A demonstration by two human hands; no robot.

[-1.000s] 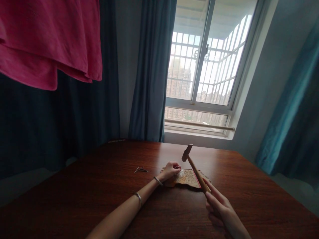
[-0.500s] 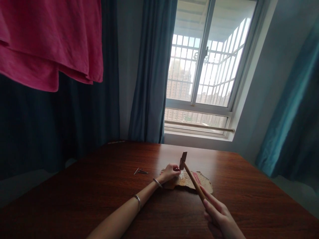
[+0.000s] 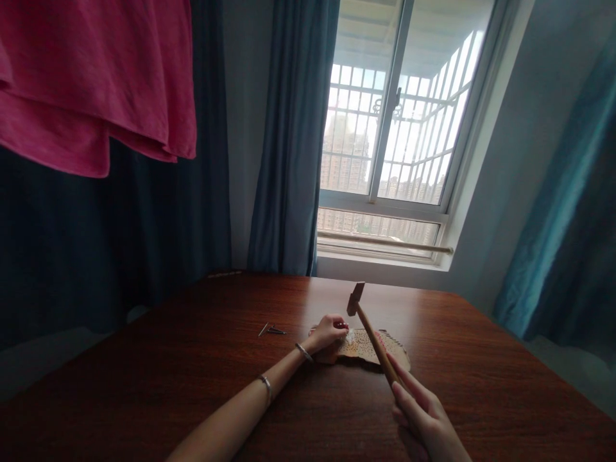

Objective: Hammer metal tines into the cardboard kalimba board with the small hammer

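Note:
A flat wooden piece (image 3: 368, 346) dotted with many small marks lies on the dark wooden table (image 3: 192, 378). My left hand (image 3: 328, 332) rests on its left end, fingers pinched together on something too small to make out. My right hand (image 3: 423, 420) grips the wooden handle of a small hammer (image 3: 368, 327). The hammer head is raised a little above the piece, just right of my left fingertips. Two thin bracelets sit on my left forearm.
A few loose nails (image 3: 272, 330) lie on the table left of my left hand. A window (image 3: 389, 141) with blue curtains stands behind the table. Red cloth (image 3: 96, 77) hangs at the upper left.
The hammer head came down close to my left fingertips half a second ago and has now risen again. My left hand has stayed on the piece.

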